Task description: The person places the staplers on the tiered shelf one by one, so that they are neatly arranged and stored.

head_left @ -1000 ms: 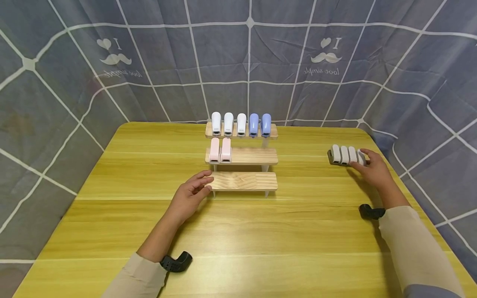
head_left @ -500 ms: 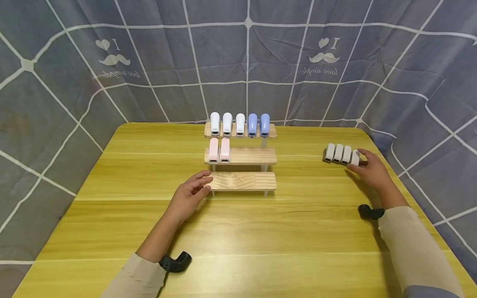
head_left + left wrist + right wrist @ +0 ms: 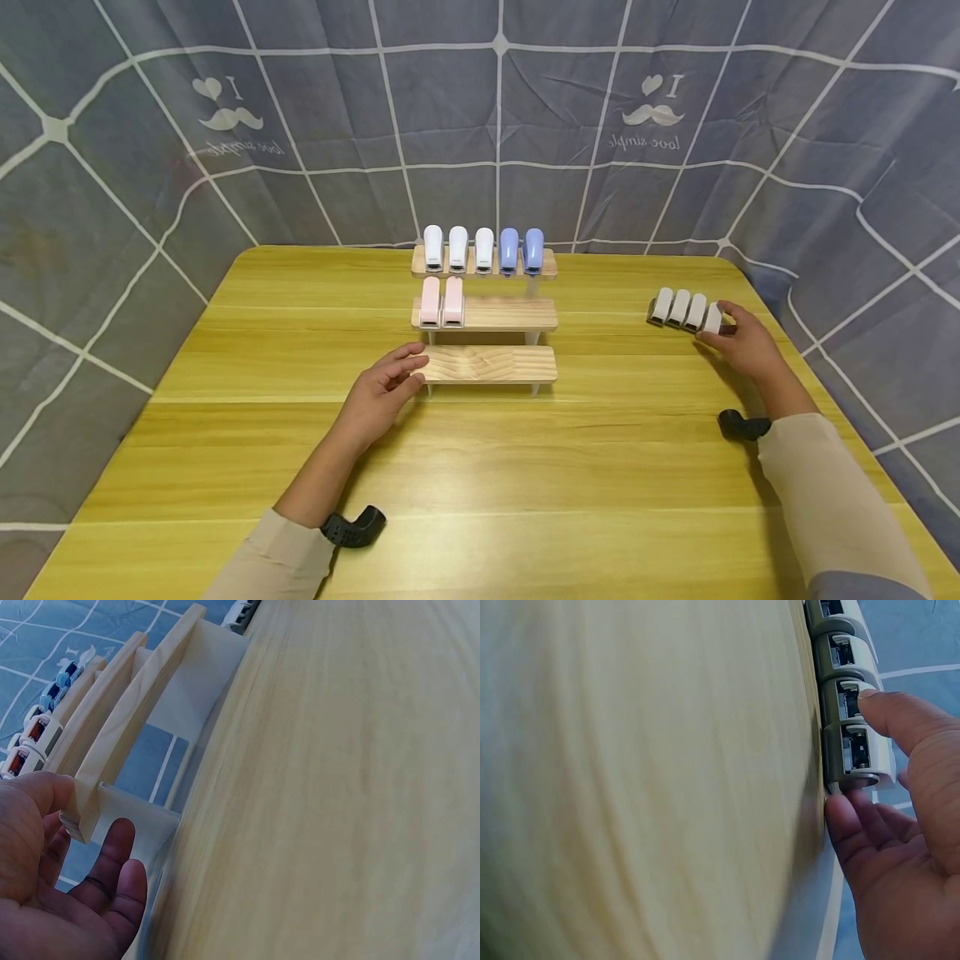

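Observation:
A three-tier wooden display rack (image 3: 495, 365) stands mid-table. My left hand (image 3: 377, 402) holds the left end of its lowest board, thumb on top and index finger around the end in the left wrist view. At the right, several white-and-grey staplers (image 3: 678, 308) stand side by side in a slanting row. My right hand (image 3: 752, 343) grips the rightmost stapler (image 3: 862, 750), with its thumb at the front and other fingers by the outer side. In the right wrist view the thumb tip reaches the neighbouring stapler (image 3: 847, 697).
Three white staplers (image 3: 458, 248) and two blue staplers (image 3: 509, 250) line the top tier. Two pink staplers (image 3: 453, 302) sit at the left of the middle tier. A grey curtain (image 3: 450, 108) with white lines surrounds the wooden table (image 3: 480, 500) behind and at the sides.
The row of white-and-grey staplers has shifted slightly left, and its right end now sits nearer the fingers of my right hand. My left hand stays on the rack.

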Available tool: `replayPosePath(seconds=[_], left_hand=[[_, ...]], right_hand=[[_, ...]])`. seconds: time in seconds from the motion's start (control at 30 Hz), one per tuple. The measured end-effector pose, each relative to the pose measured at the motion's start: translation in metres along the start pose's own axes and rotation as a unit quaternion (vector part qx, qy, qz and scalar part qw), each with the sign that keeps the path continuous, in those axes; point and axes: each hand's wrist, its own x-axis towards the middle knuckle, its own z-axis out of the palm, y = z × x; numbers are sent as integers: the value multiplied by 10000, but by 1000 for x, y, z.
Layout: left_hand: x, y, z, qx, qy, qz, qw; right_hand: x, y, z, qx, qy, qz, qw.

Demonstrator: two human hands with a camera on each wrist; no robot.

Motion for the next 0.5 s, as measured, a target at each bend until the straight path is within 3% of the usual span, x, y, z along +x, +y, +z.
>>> replayPosePath(seconds=[0.5], left_hand=[[0, 0, 0, 15, 10, -12, 10000]], right_hand=[[8, 9, 6, 242, 44, -50, 9997]])
